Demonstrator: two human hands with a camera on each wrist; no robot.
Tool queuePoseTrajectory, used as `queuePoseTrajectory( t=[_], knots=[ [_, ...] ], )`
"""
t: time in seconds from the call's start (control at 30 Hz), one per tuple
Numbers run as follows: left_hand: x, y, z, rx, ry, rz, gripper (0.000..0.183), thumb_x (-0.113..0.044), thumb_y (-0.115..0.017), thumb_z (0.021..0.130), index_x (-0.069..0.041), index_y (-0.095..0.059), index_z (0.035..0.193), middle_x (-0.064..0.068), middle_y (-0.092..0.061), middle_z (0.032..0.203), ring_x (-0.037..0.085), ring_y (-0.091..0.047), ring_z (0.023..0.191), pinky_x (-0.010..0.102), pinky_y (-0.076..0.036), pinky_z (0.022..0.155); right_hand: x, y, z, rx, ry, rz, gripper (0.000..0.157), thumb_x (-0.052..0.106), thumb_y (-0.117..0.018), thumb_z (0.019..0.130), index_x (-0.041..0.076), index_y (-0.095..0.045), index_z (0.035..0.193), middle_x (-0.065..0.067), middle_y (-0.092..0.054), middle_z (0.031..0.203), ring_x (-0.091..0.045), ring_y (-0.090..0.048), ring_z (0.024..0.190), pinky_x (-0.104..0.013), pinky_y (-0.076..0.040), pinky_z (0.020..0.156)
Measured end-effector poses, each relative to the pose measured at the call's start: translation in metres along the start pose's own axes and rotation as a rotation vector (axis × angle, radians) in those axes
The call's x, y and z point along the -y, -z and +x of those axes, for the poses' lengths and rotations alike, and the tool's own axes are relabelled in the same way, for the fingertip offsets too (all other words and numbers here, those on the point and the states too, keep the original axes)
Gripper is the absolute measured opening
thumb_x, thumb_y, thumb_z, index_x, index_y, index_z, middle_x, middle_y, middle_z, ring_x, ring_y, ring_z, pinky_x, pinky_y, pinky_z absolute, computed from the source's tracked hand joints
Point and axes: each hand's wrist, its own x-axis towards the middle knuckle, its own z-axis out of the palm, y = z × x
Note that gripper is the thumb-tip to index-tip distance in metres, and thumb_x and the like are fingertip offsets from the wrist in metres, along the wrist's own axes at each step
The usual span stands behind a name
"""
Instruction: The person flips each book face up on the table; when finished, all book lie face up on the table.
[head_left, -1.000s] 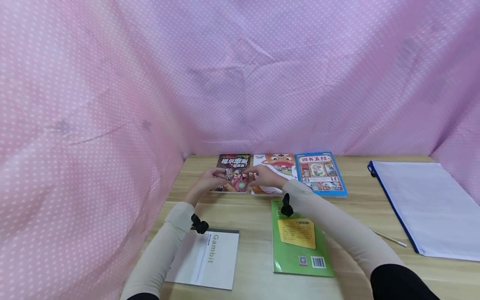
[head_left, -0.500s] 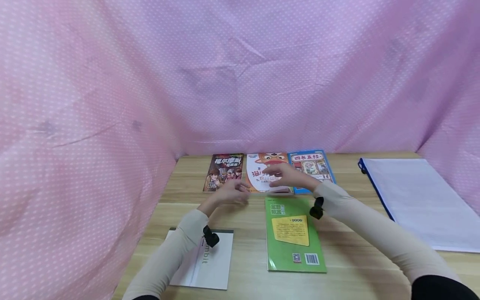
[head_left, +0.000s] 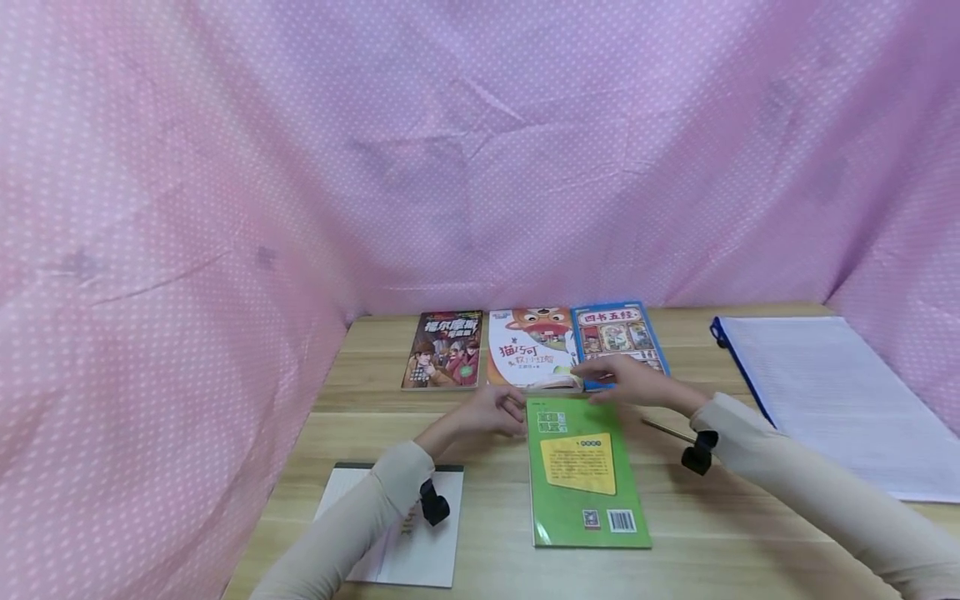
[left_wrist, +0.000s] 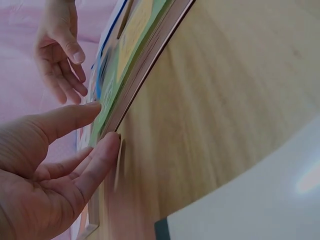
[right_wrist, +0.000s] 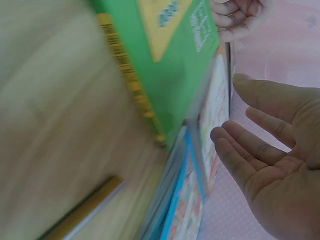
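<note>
A green book lies back cover up, with a yellow text panel and a barcode. At its far left corner is my left hand; in the left wrist view the thumb is by the cover and the fingertips are at the page edge, apart from each other. My right hand is over the blue-bordered book, near the green book's far right corner. Its fingers are spread and hold nothing in the right wrist view.
A dark comic-style book and a white cartoon book lie in the back row beside the blue-bordered one. A white notebook is partly under my left forearm. A thin stick and a white zip pouch lie at right.
Both hands have drawn back from the dark book and moved right and nearer, to the far end of the green book. All three back-row covers are now more exposed.
</note>
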Motion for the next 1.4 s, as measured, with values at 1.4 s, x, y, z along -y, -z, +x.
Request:
queuePoseTrajectory(
  t=[1.4],
  knots=[
    [0.002, -0.053, -0.043, -0.093, 0.051, 0.011, 0.062, 0.002, -0.090, 0.070, -0.002, -0.056, 0.122, 0.005, -0.064, 0.101, 0.013, -0.066, 0.086, 0.023, -0.060, 0.077, -0.036, -0.021, -0.044, -0.089, -0.086, 0.054, 0.063, -0.004, -0.082, 0.077, -0.010, -0.057, 0.135, -0.029, -0.059, 0.135, -0.046, -0.059, 0.124, -0.051, -0.051, 0.105]
  ],
)
